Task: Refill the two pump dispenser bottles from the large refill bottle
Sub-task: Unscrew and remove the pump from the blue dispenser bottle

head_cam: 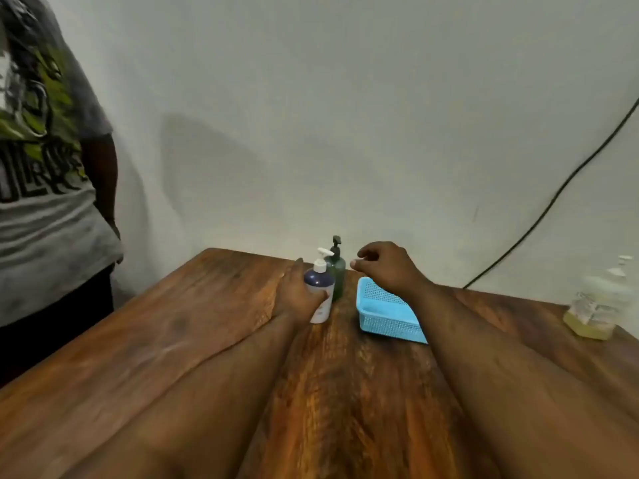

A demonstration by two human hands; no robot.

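A white pump bottle with a dark blue top part [320,292] stands near the far edge of the wooden table [173,340]. My left hand [297,295] grips its body from the left. Just behind it stands a dark green pump bottle [337,271] with a black pump. My right hand [383,267] hovers to the right of the green bottle, above the basket, with loosely curled fingers and nothing in it. The large clear refill bottle [598,305], with yellowish liquid at its bottom, stands blurred at the table's right edge.
A light blue plastic basket [387,316] sits right of the pump bottles, partly under my right forearm. Another person in a grey printed shirt [45,167] stands at the table's left. A black cable [553,202] runs down the wall at right.
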